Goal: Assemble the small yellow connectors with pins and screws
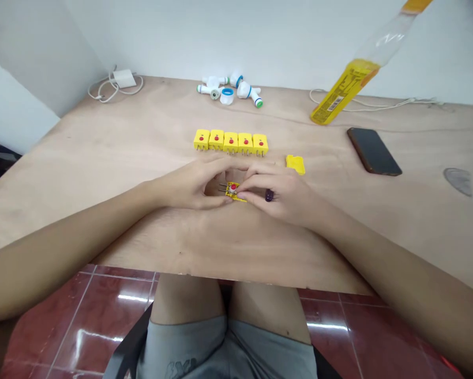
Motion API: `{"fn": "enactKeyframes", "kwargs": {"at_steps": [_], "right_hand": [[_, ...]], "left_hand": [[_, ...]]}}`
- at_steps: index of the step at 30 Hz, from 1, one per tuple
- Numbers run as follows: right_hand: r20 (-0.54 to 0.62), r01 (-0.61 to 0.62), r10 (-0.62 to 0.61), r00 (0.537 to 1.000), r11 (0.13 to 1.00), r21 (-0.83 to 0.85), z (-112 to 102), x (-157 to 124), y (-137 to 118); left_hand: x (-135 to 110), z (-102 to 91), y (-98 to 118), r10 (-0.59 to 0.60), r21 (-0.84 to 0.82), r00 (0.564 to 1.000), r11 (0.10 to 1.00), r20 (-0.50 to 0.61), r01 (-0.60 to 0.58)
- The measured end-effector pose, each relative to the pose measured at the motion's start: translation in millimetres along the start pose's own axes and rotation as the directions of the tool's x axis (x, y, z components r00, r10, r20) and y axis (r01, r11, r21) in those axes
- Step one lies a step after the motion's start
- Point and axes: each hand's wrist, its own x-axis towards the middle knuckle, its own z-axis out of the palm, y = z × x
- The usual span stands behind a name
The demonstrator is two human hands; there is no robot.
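Observation:
An opened yellow plug with a red button and metal pins pointing left lies on the wooden table between my hands. My left hand curves around it, thumb and fingers closed on its edges. At the plug's right end, the thumb and index finger of my right hand pinch together; any small part between them is too small to make out. A dark purple ribbed piece, like the end of a tool handle, sticks out of my right hand, its other end hidden. A loose yellow cover lies just beyond that hand.
Several closed yellow plugs stand in a row behind my hands. White pipe fittings lie near the wall. Rightward are a yellow-labelled bottle, a phone and a grey flat piece. A white charger with cable sits back left.

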Motion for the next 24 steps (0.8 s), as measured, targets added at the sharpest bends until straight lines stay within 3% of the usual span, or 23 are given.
{"fn": "enactKeyframes", "kwargs": {"at_steps": [8,16,18,21,24], "right_hand": [[0.037,-0.016,0.017,0.999,0.999,-0.041,-3.2,0.4,-0.9],[-0.015,-0.010,0.010,1.000,0.999,-0.041,-3.4,2.0,-5.8],[-0.074,-0.018,0.017,0.997,1.000,-0.007,-4.4,2.0,-9.5],[-0.199,-0.106,0.117,0.973,0.992,0.069,-10.6,2.7,-18.5],[-0.279,-0.231,0.290,0.915,0.946,0.226,-22.4,8.8,-26.6]], "left_hand": [[-2.4,-1.1,0.0,-0.022,0.021,1.000,1.000,0.021,0.021],[0.0,-2.0,4.6,-0.036,0.015,0.998,0.999,0.042,0.036],[0.4,-2.0,5.0,-0.030,0.010,0.999,1.000,0.037,0.030],[0.1,-1.9,4.1,-0.007,0.015,1.000,1.000,0.017,0.007],[-0.9,-1.5,2.8,-0.001,0.009,1.000,1.000,0.009,0.001]]}}
